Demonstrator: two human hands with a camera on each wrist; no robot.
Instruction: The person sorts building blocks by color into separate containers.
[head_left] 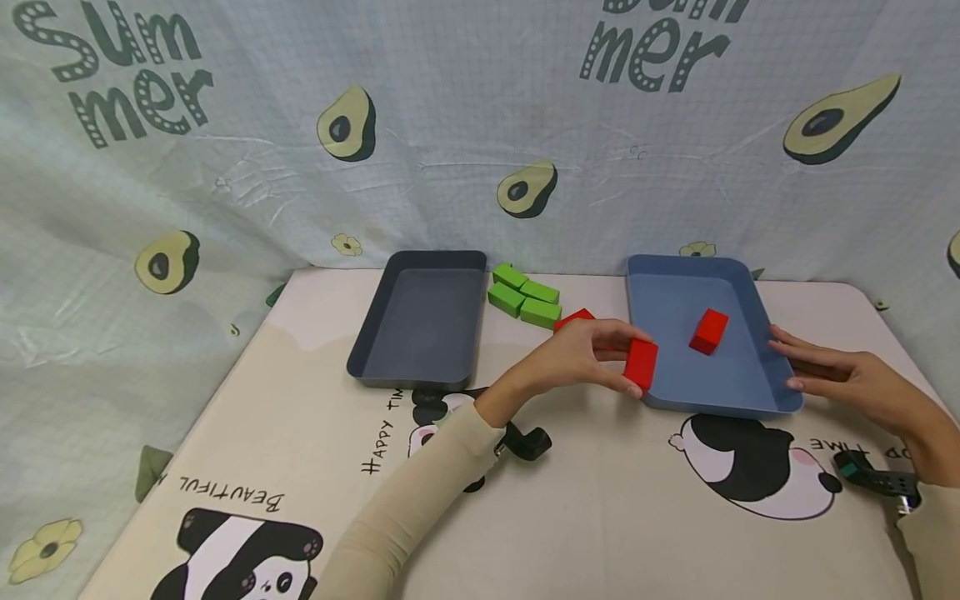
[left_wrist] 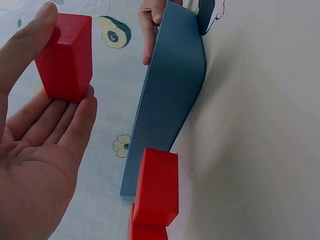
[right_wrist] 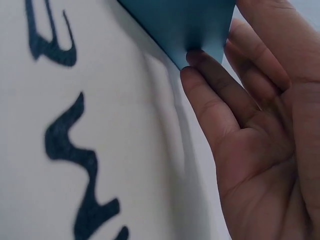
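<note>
A red block (head_left: pixel 641 365) is pinched between the thumb and fingertips of my left hand (head_left: pixel 573 358), at the left rim of the blue tray (head_left: pixel 675 383). The left wrist view shows the same block (left_wrist: pixel 65 60) held up off the table. One more red block (head_left: pixel 708 332) lies inside the blue tray. Behind my left hand other red blocks (left_wrist: pixel 157 187) sit on the table, mostly hidden in the head view. My right hand (head_left: pixel 851 375) has its fingers extended against the tray's right side; in the right wrist view its fingertips (right_wrist: pixel 195 75) touch the tray wall.
A dark grey tray (head_left: pixel 435 317) stands to the left. Several green blocks (head_left: pixel 525 296) are grouped between the two trays. The table (head_left: pixel 585 517) has a printed panda cloth, and a curtain with avocados (head_left: pixel 450 125) hangs right behind it.
</note>
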